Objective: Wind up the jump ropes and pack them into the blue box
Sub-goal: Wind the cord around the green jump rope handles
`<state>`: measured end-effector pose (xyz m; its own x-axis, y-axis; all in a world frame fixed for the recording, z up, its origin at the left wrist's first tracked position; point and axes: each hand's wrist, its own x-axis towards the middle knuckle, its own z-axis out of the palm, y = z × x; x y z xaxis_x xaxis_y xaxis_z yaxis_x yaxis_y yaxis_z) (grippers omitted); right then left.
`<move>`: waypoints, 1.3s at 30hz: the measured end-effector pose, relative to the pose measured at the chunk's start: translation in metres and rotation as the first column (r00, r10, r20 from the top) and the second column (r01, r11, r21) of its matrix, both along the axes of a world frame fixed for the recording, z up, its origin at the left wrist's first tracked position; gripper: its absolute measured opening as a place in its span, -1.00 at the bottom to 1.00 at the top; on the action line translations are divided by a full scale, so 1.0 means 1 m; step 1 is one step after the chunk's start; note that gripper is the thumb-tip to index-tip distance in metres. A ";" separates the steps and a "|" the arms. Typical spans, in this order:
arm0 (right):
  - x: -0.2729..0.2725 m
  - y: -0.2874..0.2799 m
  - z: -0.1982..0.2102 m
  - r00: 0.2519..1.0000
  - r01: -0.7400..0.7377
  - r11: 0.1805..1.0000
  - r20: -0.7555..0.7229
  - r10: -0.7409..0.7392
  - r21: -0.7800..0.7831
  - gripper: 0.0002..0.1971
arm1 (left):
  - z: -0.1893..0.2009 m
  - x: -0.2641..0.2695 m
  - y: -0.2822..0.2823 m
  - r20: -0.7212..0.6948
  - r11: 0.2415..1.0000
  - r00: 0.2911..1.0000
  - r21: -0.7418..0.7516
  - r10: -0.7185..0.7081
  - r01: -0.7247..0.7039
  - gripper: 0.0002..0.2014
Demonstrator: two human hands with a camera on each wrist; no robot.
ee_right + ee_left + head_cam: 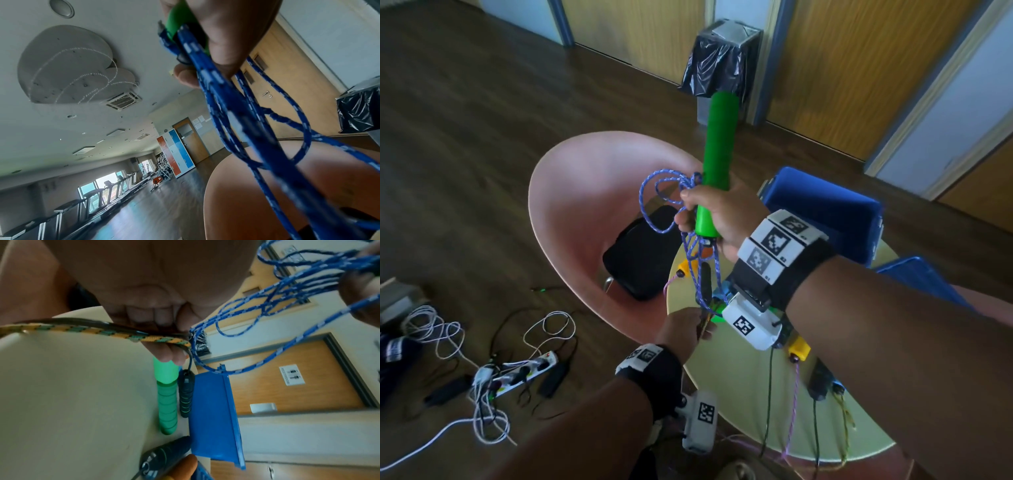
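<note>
Head view: green handle point(717, 161) and limp blue rope point(654, 202) coils clamped in right hand point(719, 216); left hand point(685, 325) pinches rope below.

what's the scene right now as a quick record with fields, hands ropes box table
right hand: raised above the table, grips a green handle upright with loops of the blue rope
left hand: low at the table edge, fingers curled at the second green handle; exact grip unclear
blue box: open, on the far side of the table
table: round, pale yellow; holds black handles, yellow handles and an orange-green rope
packed yet: blue rope not in the box
</note>
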<state>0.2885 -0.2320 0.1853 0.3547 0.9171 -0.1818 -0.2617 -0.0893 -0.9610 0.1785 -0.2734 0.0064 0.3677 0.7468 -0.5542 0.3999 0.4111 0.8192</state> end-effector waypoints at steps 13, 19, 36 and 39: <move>0.009 -0.010 0.002 0.997 -0.063 0.998 -0.042 0.062 -0.008 -0.81 | -0.010 0.004 0.018 0.016 0.884 0.983 -0.441 0.184 -0.159 -0.84; 0.021 -0.023 -0.004 0.999 -0.016 1.000 -0.032 0.015 -0.022 -0.80 | -0.006 0.004 0.023 -0.134 0.952 0.983 -0.296 -0.122 0.078 -0.80; 0.064 -0.110 -0.074 0.963 0.246 0.941 -0.056 -0.265 -0.234 -0.83 | -0.031 0.003 0.006 -0.170 0.996 0.985 0.089 0.017 -0.002 -0.81; 0.063 -0.117 -0.078 0.960 0.250 0.937 -0.064 -0.273 -0.245 -0.86 | -0.034 0.000 0.007 -0.260 0.977 0.965 0.190 -0.045 0.096 -0.91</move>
